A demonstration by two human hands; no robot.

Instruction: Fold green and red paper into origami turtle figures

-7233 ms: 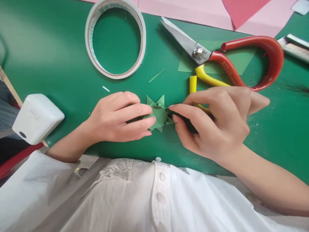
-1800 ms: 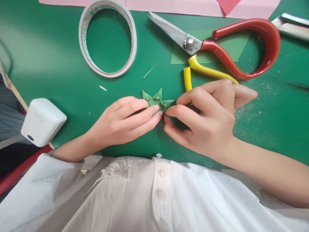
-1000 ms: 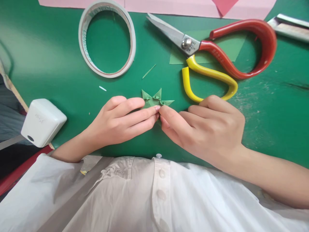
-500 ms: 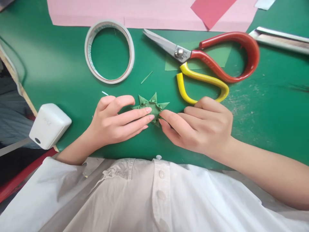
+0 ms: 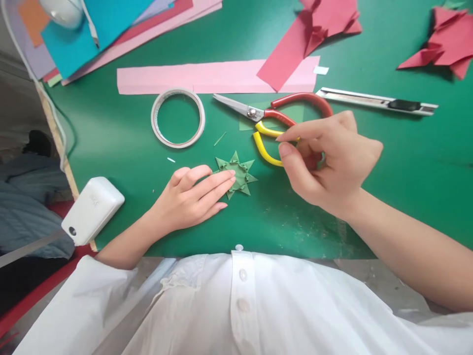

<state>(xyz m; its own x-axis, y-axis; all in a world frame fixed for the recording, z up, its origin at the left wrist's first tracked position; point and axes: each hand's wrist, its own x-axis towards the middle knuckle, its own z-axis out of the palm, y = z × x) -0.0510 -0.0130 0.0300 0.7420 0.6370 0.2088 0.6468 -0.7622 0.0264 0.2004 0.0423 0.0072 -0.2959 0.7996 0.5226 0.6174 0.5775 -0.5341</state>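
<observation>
A green folded-paper star (image 5: pixel 243 173) with several points lies flat on the green table. My left hand (image 5: pixel 192 195) rests over its left side, fingers stretched out and fingertips pressing on its middle. Raised to the right of the star, my right hand (image 5: pixel 328 160) has thumb and forefinger drawn together; anything between them is too small to make out. That hand partly covers the scissors (image 5: pixel 254 113), which have one red and one yellow handle and lie above a green paper piece (image 5: pixel 247 123).
A tape roll (image 5: pixel 155 118), a thin green paper strip (image 5: pixel 219 139) and a box cutter (image 5: pixel 373 100) lie around. Farther off are a pink paper strip (image 5: pixel 155 81), red folded papers (image 5: pixel 334 19) and stacked coloured sheets (image 5: pixel 84 44). A white device (image 5: pixel 94 209) sits at the left edge.
My right hand has left the star's edge and risen up and to the right, in front of the scissor handles. My left hand stays on the star. The view now takes in more table.
</observation>
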